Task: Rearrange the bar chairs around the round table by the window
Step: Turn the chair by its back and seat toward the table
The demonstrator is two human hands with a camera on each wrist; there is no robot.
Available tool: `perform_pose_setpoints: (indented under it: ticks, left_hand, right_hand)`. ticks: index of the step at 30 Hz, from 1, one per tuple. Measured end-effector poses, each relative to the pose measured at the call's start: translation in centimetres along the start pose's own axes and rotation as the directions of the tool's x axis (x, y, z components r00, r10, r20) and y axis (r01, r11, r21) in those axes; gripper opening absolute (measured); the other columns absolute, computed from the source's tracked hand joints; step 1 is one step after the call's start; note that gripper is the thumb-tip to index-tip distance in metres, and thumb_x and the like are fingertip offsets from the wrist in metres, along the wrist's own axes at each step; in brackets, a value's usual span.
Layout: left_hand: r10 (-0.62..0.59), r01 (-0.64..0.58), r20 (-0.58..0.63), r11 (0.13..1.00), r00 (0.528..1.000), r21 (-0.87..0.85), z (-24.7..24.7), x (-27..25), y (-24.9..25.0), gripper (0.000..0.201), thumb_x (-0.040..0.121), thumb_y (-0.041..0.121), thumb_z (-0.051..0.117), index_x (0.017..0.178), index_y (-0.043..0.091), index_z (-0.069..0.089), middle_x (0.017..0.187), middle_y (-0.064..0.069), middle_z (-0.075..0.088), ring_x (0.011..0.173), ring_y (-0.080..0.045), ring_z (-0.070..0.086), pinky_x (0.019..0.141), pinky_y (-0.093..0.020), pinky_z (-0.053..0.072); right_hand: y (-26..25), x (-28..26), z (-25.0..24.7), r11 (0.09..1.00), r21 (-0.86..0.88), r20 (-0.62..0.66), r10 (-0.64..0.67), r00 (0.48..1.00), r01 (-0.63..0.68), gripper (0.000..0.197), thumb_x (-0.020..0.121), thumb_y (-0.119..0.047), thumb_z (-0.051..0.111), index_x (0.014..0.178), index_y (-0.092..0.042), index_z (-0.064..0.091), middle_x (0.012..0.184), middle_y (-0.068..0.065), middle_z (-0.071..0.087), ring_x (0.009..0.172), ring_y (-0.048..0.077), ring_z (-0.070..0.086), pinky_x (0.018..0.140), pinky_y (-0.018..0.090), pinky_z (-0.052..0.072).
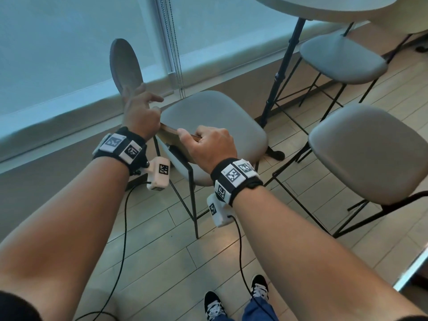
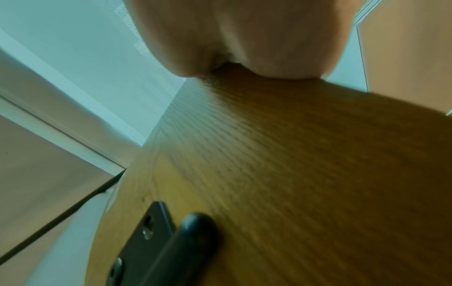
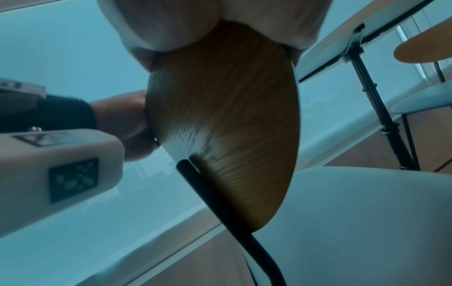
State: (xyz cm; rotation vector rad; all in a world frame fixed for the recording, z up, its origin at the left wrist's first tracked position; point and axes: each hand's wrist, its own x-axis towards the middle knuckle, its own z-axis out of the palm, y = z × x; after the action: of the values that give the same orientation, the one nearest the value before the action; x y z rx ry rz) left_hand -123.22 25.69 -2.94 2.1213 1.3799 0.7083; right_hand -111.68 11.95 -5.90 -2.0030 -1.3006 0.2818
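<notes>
A bar chair with a grey padded seat (image 1: pixel 213 126) and black metal legs stands by the window. Its backrest (image 1: pixel 172 141) is wood at the back (image 3: pixel 225 116). My left hand (image 1: pixel 140 112) grips the backrest's left end, palm against the wood (image 2: pixel 293 174). My right hand (image 1: pixel 209 143) curls over its top edge, seen close in the right wrist view (image 3: pixel 183 25). The round table (image 1: pixel 324 5) is at the upper right on a black pole (image 1: pixel 282 70).
Two more grey bar chairs stand to the right, one under the table's edge (image 1: pixel 342 59) and a nearer one (image 1: pixel 370 151). Another grey oval backrest (image 1: pixel 126 66) rises behind my left hand. Blind cords (image 1: pixel 176 54) hang at the window. My feet (image 1: pixel 259 288) are on the plank floor.
</notes>
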Motion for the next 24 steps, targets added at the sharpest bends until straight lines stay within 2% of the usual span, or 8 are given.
perform_pose_setpoints:
  ticks: [3,6,13,16,18,20,22,24]
  left_hand:
    - [-0.003,0.002,0.036,1.000,0.999,0.007,-0.5,0.9,-0.2,0.036,0.095,0.005,0.052,0.121,0.022,0.069,0.163,-0.005,0.031,0.154,-0.030,0.005,0.125,-0.045,0.000]
    - [-0.001,0.000,0.061,1.000,0.998,0.019,-0.6,2.0,-0.5,0.033,0.096,0.008,0.054,0.121,0.022,0.069,0.163,-0.004,0.031,0.154,-0.030,0.005,0.125,-0.045,0.001]
    - [0.026,-0.032,0.088,0.997,0.996,0.067,-0.8,4.1,-1.0,0.032,0.096,0.008,0.055,0.121,0.021,0.070,0.160,-0.004,0.035,0.153,-0.030,0.008,0.124,-0.042,0.000]
    - [0.077,-0.086,0.104,0.993,0.992,0.084,-0.9,4.4,-1.1,0.034,0.095,0.000,0.052,0.120,0.014,0.071,0.156,-0.011,0.041,0.152,-0.030,0.015,0.123,-0.040,0.001]
    - [0.085,-0.093,0.085,0.991,0.993,0.093,-0.9,4.1,-0.8,0.029,0.098,0.005,0.052,0.117,0.015,0.071,0.156,-0.009,0.041,0.152,-0.029,0.013,0.124,-0.041,-0.001]
    - [0.072,-0.078,0.080,0.994,0.994,0.074,-1.0,3.6,-0.3,0.027,0.102,0.012,0.049,0.121,0.011,0.069,0.157,-0.011,0.039,0.151,-0.030,0.013,0.123,-0.041,0.002]
    - [0.066,-0.066,0.019,0.998,0.998,-0.003,-0.8,2.7,-0.2,0.033,0.104,0.021,0.046,0.131,0.009,0.061,0.155,-0.014,0.036,0.147,-0.028,0.021,0.117,-0.037,0.015]
    - [0.040,-0.048,-0.098,0.996,0.994,-0.073,-0.1,0.4,-1.2,0.043,0.103,0.032,0.044,0.142,0.013,0.048,0.155,-0.013,0.032,0.144,-0.027,0.026,0.113,-0.037,0.023]
  right_hand:
    - [-0.3,0.8,0.2,0.999,0.041,0.019,0.022,1.000,-0.023,0.057,0.094,-0.062,0.051,0.060,-0.016,0.051,0.060,0.002,0.057,0.064,0.027,0.056,0.062,0.034,0.043]
    - [-0.4,1.5,0.4,0.998,0.059,0.030,0.030,0.999,-0.032,0.057,0.095,-0.061,0.050,0.064,-0.013,0.057,0.062,0.004,0.059,0.065,0.027,0.057,0.063,0.034,0.044]
    - [-1.2,2.6,0.9,0.997,0.060,0.052,0.055,0.997,-0.058,0.057,0.095,-0.063,0.047,0.059,-0.018,0.048,0.061,0.002,0.055,0.063,0.025,0.054,0.060,0.033,0.042]
    - [-1.1,2.7,0.8,0.997,0.046,0.056,0.056,0.997,-0.058,0.058,0.096,-0.062,0.047,0.059,-0.018,0.046,0.059,0.001,0.053,0.060,0.024,0.053,0.059,0.034,0.041]
    - [-1.4,2.7,0.7,0.997,0.037,0.078,0.071,0.994,-0.074,0.057,0.096,-0.062,0.047,0.060,-0.018,0.047,0.061,0.001,0.054,0.062,0.024,0.053,0.059,0.033,0.039]
    - [-1.6,2.5,0.4,0.997,0.055,0.091,0.056,0.994,-0.061,0.053,0.096,-0.062,0.047,0.070,-0.016,0.054,0.071,0.002,0.058,0.069,0.023,0.055,0.062,0.034,0.042]
    - [-0.6,1.6,0.0,0.991,0.114,0.127,0.051,0.991,-0.065,0.046,0.096,-0.060,0.048,0.093,-0.016,0.060,0.091,0.003,0.060,0.081,0.021,0.058,0.070,0.036,0.047]
    - [2.0,-0.7,-0.8,0.984,0.160,0.185,0.047,0.982,-0.078,0.046,0.096,-0.060,0.048,0.117,-0.019,0.057,0.112,0.002,0.055,0.096,0.018,0.057,0.081,0.036,0.050]
